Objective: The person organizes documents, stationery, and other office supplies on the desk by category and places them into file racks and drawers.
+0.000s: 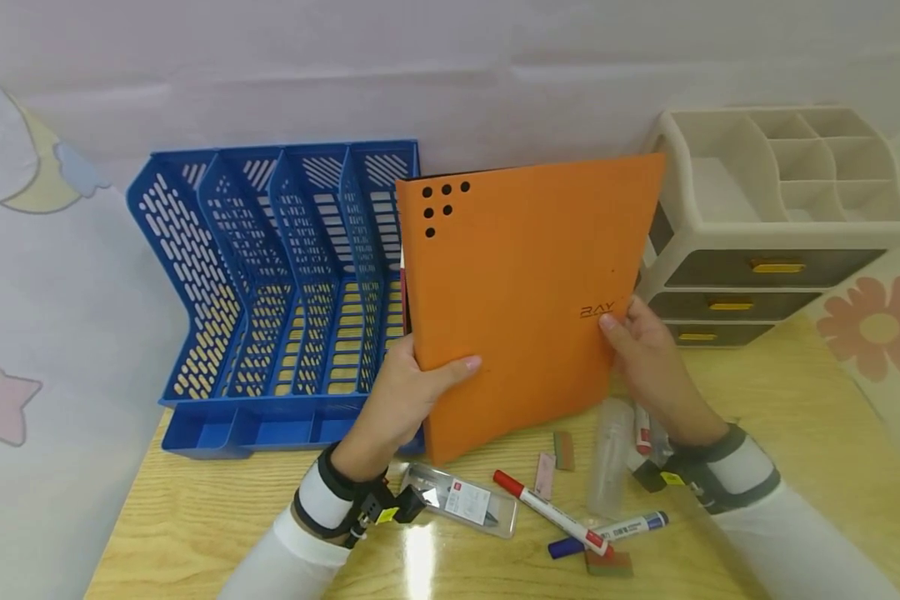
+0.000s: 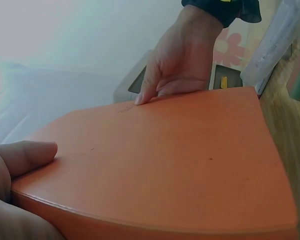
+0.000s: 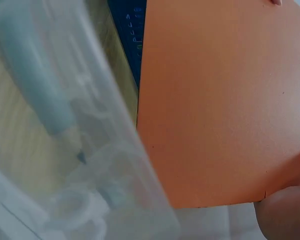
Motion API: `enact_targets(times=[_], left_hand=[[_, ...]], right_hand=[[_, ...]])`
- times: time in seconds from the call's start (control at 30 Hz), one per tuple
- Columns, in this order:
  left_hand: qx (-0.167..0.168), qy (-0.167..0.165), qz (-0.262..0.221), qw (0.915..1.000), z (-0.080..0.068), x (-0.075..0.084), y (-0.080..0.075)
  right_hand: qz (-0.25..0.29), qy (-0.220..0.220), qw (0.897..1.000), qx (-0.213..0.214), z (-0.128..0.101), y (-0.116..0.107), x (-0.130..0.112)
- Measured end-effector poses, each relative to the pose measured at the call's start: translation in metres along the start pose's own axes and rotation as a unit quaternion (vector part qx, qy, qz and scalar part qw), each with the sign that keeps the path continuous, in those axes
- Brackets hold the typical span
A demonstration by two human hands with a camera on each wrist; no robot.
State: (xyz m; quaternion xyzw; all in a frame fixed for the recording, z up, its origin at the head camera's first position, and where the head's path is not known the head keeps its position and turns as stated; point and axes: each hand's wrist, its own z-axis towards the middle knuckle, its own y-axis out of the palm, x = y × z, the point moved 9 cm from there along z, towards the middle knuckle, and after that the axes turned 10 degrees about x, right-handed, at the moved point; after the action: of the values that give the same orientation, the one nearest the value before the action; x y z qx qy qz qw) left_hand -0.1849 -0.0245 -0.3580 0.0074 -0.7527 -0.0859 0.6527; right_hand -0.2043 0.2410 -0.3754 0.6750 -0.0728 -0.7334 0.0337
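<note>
An orange file folder [image 1: 525, 267] stands tilted in front of me, with black round holes at its top left corner and "RAY" printed at the right. My left hand [image 1: 408, 387] grips its left spine edge, thumb across the front cover. On the opposite edge, my right hand [image 1: 648, 358] holds it with the thumb on the front beside the lettering; the other fingers are mostly hidden behind. In the left wrist view the cover [image 2: 160, 160] stretches between both hands. A blue file rack [image 1: 285, 275] with several upright slots stands just left of the folder, partly covered by it.
A beige drawer organizer [image 1: 780, 225] stands at the right back. Below the folder lie a clear case [image 1: 465, 500], a red marker [image 1: 555, 512], a blue marker [image 1: 630, 527], a clear plastic box [image 1: 611, 458] and small erasers [image 1: 564, 450]. A wall rises behind.
</note>
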Motion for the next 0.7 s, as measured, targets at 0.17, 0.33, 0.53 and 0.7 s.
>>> enact_targets(times=[0.17,0.33,0.53,0.7], left_hand=[[-0.003,0.020,0.000,0.9998,-0.003,0.006,-0.005],[-0.004,0.055,0.031,0.9980,-0.008,0.012,-0.010],[0.004,0.120,0.083,0.9893,-0.016,0.025,-0.018],[0.021,0.155,0.097,0.9830,-0.023,0.036,-0.028]], right_hand=[[-0.072,-0.010,0.997,0.009,-0.001,0.001,-0.008],[-0.132,-0.045,0.990,0.000,-0.001,0.007,-0.016],[-0.147,-0.067,0.987,-0.017,-0.003,0.008,-0.018],[-0.099,-0.089,0.990,-0.044,-0.004,0.005,-0.017]])
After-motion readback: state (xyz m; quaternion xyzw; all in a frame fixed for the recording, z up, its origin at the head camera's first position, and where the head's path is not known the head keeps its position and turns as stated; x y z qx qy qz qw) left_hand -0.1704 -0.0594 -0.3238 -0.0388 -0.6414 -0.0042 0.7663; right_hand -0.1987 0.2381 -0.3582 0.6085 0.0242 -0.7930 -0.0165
